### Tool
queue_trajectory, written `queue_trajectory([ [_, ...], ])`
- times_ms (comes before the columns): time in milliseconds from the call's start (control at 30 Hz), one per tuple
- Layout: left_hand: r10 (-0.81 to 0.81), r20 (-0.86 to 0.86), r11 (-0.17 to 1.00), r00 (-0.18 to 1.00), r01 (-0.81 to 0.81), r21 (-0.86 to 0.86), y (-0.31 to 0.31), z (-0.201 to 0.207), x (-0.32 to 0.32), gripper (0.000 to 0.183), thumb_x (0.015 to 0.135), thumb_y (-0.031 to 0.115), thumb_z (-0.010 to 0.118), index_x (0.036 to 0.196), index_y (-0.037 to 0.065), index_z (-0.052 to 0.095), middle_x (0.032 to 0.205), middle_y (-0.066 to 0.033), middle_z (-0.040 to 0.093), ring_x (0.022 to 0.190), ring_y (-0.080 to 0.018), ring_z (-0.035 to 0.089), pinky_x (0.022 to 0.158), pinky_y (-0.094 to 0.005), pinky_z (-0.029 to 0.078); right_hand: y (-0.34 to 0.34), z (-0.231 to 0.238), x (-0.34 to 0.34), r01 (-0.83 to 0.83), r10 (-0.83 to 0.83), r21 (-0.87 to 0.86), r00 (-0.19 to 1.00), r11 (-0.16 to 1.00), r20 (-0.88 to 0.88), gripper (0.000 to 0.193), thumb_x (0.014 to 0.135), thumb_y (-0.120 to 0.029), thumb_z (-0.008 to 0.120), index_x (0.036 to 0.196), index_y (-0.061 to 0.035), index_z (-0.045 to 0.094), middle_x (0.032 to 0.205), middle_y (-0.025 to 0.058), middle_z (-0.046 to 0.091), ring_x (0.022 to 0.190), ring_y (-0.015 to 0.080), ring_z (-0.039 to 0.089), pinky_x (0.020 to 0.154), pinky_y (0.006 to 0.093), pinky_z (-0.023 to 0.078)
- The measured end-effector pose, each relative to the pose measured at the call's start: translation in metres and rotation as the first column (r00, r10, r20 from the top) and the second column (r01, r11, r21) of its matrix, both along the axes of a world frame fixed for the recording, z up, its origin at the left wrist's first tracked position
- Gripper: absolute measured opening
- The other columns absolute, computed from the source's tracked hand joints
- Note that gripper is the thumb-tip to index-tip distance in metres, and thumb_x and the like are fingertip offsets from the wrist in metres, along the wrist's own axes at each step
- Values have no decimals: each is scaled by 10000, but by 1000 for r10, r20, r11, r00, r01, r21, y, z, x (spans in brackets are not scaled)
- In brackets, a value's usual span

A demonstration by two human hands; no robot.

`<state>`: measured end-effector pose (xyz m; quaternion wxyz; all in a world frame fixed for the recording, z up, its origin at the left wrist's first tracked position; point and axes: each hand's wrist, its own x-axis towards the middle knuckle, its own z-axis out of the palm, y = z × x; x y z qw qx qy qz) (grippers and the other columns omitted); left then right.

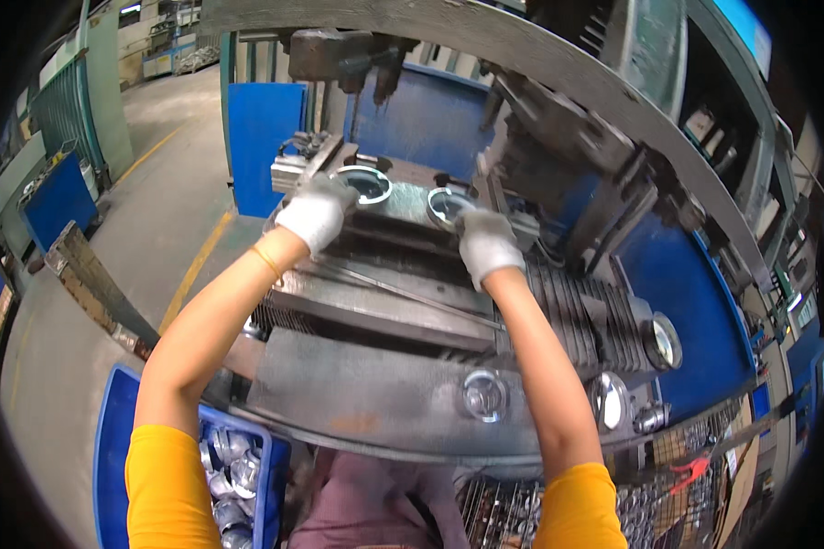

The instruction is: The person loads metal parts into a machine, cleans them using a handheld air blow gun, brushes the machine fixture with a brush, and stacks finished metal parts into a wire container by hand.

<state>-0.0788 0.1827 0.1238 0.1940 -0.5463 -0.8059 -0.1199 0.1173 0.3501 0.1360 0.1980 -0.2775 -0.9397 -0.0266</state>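
Note:
My left hand (316, 217), in a white glove, is at the left rim of a shiny round metal cup (373, 195) on the press bed. My right hand (489, 245), gloved too, is at the right edge of a second shiny round cup (438, 207). Both hands' fingertips are smeared by motion, so their grip on the cups cannot be made out. A similar round metal cup (484, 396) lies on the flat metal ledge (339, 389) in front of me. More cups stand to the right, one bright cup (609, 401) by my forearm and another (665, 341) farther off.
Dark press tooling (334, 57) hangs above both hands. A long thin rod (398, 291) lies across the metal blocks. At lower left, a blue bin (114, 448) holds several shiny parts. Wire racks with parts and red-handled pliers (691, 474) are at lower right. Blue panels (265, 137) enclose the machine.

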Motion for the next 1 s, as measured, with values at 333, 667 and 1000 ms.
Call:
queue_trajectory([
  [333, -367, 85, 895, 926, 327, 302, -16, -44, 171, 540, 735, 256, 726, 1235, 161, 548, 1179, -164, 554, 1074, -356, 542, 880, -436, 470, -57, 9, 216, 26, 100, 200, 800, 979, -592, 458, 763, -160, 703, 1173, 0, 575, 1208, 194, 581, 1105, 346, 562, 928, 389, 460],
  [667, -140, 409, 983, 902, 175, -47, -24, -133, 275, 489, 646, 435, 783, 1030, 158, 661, 1013, -129, 623, 961, -318, 599, 827, -423, 499, 18, -150, 667, 920, -766, -288, 19, 265, -642, 819, 814, -649, 550, 1271, 28, 501, 1167, 281, 578, 1068, 440, 553, 910, 469, 441],
  [1000, -176, 597, 982, 783, 100, 158, -73, -171, 236, 975, 574, 268, 841, 1405, 179, 339, 1263, -173, 495, 1187, -370, 475, 999, -435, 413, 37, -120, 668, 913, -807, -340, -20, 227, -591, 675, 833, -597, 564, 1080, 29, 615, 1033, 218, 651, 892, 353, 617, 794, 429, 461],
])
